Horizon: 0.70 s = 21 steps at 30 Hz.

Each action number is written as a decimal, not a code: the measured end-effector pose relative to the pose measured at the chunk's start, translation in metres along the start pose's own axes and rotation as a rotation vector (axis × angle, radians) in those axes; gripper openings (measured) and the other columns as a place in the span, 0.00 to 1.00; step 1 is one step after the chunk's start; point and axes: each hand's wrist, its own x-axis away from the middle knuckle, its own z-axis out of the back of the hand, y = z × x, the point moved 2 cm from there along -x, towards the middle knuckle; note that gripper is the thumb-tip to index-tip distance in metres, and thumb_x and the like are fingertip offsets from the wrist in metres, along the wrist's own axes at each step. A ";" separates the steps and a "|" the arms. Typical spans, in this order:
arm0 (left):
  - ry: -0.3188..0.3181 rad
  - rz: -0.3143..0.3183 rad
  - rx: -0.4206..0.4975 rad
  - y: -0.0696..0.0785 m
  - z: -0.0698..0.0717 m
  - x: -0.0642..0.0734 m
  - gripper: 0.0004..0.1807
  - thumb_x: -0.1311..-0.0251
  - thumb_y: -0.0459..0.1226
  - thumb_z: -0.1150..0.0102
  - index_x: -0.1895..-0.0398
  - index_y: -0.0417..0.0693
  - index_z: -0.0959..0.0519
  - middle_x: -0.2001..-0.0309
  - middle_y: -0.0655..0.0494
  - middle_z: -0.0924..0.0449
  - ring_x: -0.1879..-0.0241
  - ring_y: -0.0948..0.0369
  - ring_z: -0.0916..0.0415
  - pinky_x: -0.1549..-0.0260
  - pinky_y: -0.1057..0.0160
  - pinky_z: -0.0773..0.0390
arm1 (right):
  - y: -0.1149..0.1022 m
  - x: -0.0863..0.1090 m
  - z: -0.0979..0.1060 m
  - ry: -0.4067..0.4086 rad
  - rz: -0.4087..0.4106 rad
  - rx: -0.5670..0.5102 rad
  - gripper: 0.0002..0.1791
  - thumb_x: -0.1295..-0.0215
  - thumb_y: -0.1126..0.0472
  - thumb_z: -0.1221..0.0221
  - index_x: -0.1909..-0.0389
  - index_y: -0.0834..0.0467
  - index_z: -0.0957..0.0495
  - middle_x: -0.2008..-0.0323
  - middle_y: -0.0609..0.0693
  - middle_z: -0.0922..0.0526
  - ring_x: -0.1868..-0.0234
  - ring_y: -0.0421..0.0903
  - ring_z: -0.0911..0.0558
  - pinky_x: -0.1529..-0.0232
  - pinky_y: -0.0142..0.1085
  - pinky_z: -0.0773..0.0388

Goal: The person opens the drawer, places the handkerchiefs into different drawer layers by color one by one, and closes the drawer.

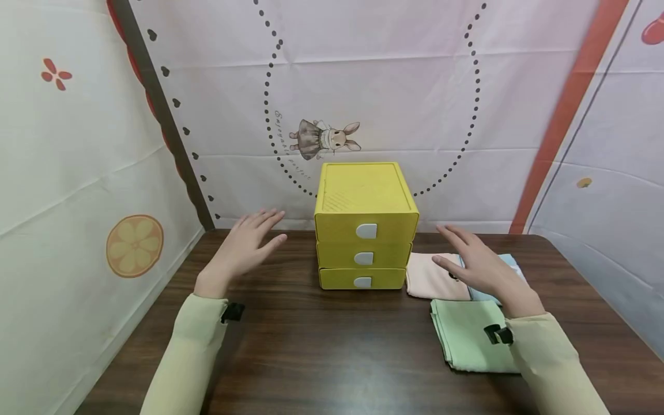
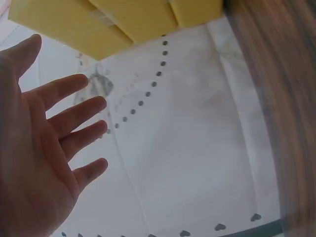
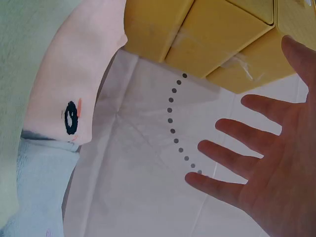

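Observation:
In the head view a yellow three-drawer box with white drawer handles stands at the back middle of the table, its drawers closed. To its left hovers my left hand, fingers spread and nothing held. My right hand is on the other side, likewise spread and holding nothing, over the folded cloths. A pink cloth lies beside the box, with a light blue cloth partly hidden under the right hand. Nearer the front is a green folded cloth, partly covered by the right wrist.
Dark brown wood forms the table top. Behind it hangs a white printed curtain with a rabbit figure, and a similar patterned sheet runs along the left side. Each wrist wears a small black strap piece.

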 end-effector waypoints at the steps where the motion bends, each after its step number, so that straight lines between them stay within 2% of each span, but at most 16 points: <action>1: 0.008 -0.010 0.001 0.002 0.002 -0.001 0.35 0.34 0.62 0.60 0.28 0.59 0.41 0.28 0.52 0.42 0.27 0.50 0.51 0.31 0.43 0.53 | -0.001 0.001 0.001 0.004 0.003 -0.008 0.41 0.33 0.37 0.51 0.25 0.50 0.51 0.29 0.61 0.46 0.30 0.64 0.45 0.38 0.64 0.42; 8: 0.037 -0.051 0.006 0.015 0.014 -0.004 0.34 0.35 0.62 0.59 0.31 0.56 0.35 0.32 0.53 0.35 0.31 0.50 0.42 0.33 0.45 0.44 | -0.010 0.008 0.006 0.023 0.019 -0.055 0.37 0.32 0.39 0.52 0.27 0.51 0.47 0.31 0.62 0.41 0.32 0.64 0.41 0.38 0.63 0.40; 13: 0.049 -0.082 0.047 0.026 0.023 -0.007 0.33 0.34 0.61 0.58 0.34 0.54 0.32 0.34 0.52 0.31 0.34 0.50 0.36 0.35 0.47 0.39 | -0.016 0.015 0.009 0.033 0.024 -0.077 0.37 0.32 0.39 0.51 0.27 0.51 0.46 0.31 0.61 0.40 0.32 0.63 0.39 0.40 0.64 0.39; 21: 0.033 -0.054 0.094 0.038 0.032 -0.013 0.34 0.36 0.63 0.58 0.34 0.56 0.32 0.34 0.55 0.31 0.34 0.52 0.36 0.35 0.49 0.39 | -0.024 0.018 0.012 0.089 0.056 -0.075 0.35 0.33 0.38 0.50 0.30 0.51 0.41 0.34 0.57 0.35 0.35 0.61 0.35 0.42 0.62 0.35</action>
